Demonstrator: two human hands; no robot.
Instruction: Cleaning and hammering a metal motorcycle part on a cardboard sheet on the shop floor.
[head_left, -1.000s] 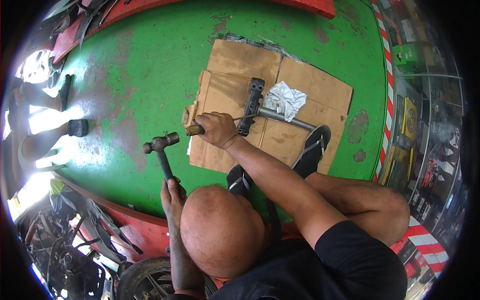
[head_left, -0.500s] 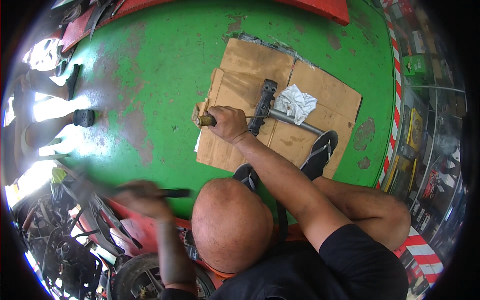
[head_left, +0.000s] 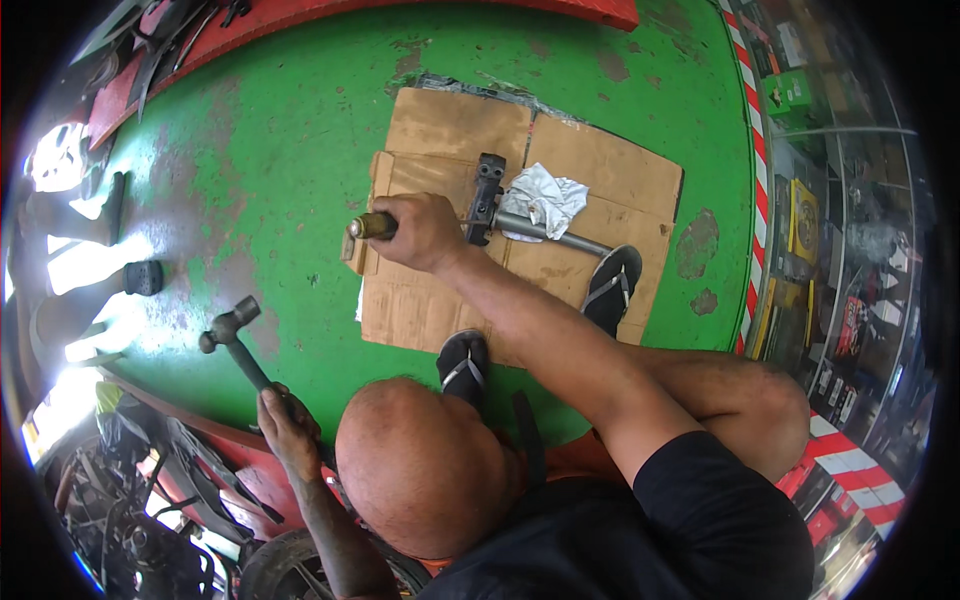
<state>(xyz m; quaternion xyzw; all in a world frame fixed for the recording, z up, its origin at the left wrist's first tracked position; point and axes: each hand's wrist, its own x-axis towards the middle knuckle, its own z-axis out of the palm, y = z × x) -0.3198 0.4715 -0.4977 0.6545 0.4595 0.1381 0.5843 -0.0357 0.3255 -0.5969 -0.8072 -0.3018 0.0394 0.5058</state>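
Note:
My left hand [head_left: 290, 430] is closed around the handle of a ball-peen hammer [head_left: 238, 325], raised at the left with its head up. My right hand [head_left: 422, 232] grips a screwdriver-like tool [head_left: 372, 226] with a brass-coloured butt end toward the left. Its thin shaft runs right to a dark metal clamp block [head_left: 488, 190]; the tip's exact contact is hard to see. From that block a grey steel tube [head_left: 570, 238], apparently a motorcycle steering stem, extends right. My right flip-flop [head_left: 612, 290] rests against the tube's far end. A crumpled white cloth [head_left: 545, 198] lies over the tube.
Flattened cardboard [head_left: 420, 305] lies under the parts on a worn green floor [head_left: 290, 170]. My left flip-flop [head_left: 462, 362] is at its near edge. A glass display case [head_left: 815, 250] stands right, motorcycle parts [head_left: 140, 520] lower left, a bystander's legs [head_left: 90, 290] left.
The hammer, blurred and lower before, now stands raised and sharp in my left hand. The whole view has shifted, so the cardboard and parts sit further left. My right hand keeps its grip.

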